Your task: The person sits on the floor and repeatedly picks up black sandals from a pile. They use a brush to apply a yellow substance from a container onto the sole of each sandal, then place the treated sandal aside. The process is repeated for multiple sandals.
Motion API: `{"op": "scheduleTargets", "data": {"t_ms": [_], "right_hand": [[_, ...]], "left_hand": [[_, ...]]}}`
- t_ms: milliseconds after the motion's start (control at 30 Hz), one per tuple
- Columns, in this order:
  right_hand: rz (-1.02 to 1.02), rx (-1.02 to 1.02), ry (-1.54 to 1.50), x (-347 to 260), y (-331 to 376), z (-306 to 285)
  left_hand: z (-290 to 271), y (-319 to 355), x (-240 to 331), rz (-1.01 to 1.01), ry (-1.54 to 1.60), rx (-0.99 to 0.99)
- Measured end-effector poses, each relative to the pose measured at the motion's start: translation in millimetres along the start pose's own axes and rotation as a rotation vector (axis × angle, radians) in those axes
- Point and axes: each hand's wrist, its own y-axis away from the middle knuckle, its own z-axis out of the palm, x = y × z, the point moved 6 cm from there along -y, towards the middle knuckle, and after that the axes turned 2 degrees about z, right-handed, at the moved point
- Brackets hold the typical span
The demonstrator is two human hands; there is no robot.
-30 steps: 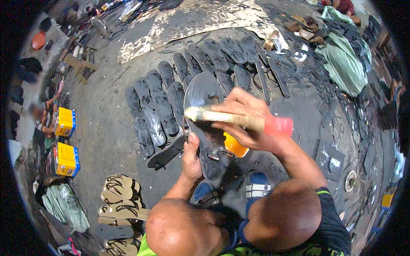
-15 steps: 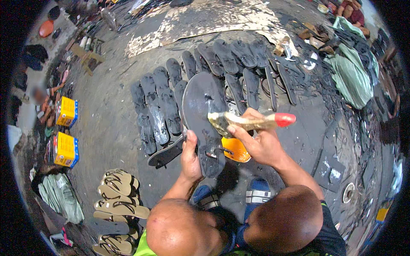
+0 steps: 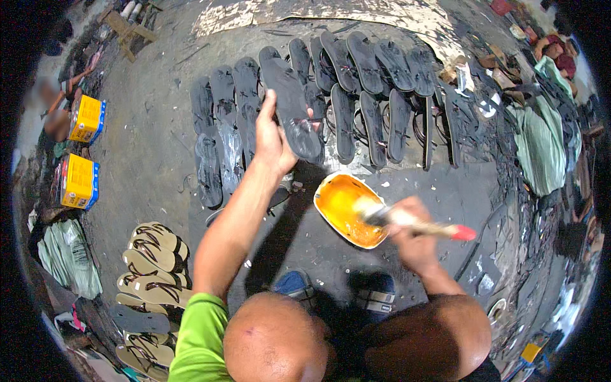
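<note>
Bare concrete floor [image 3: 146,159] lies open left of the sole rows [image 3: 356,83], where the left hand [image 3: 270,137] closes around a black sole [image 3: 293,108], held above them with its long axis running up-left to down-right, while the right hand [image 3: 414,239] grips a brush [image 3: 414,223], bristles leftward in the orange glue bowl [image 3: 340,207].

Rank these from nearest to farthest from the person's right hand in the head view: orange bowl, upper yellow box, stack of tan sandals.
1. Orange bowl, just left of the right hand.
2. Stack of tan sandals, lower left.
3. Upper yellow box, far left.
</note>
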Motion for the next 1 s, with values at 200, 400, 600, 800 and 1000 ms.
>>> {"op": "scheduleTargets", "data": {"t_ms": [200, 400, 600, 800, 1000], "right_hand": [[0.335, 0.533, -0.154, 53, -6, -70], [0.435, 0.412, -0.079, 76, 4, -63], [0.082, -0.121, 0.645, 51, -26, 0], [-0.019, -0.239, 0.894, 70, -16, 42], [-0.010, 0.219, 0.341, -34, 1, -24]], "left_hand": [[-22, -159, -3, -0.071, -0.027, -0.192], [-20, -218, -2, 0.061, 0.055, 0.150], [-44, -29, 5, 0.244, -0.715, 0.077], [-147, 102, 6, 0.333, -2.044, -0.104], [-80, 150, 54, 0.801, -1.626, 0.144]]}}
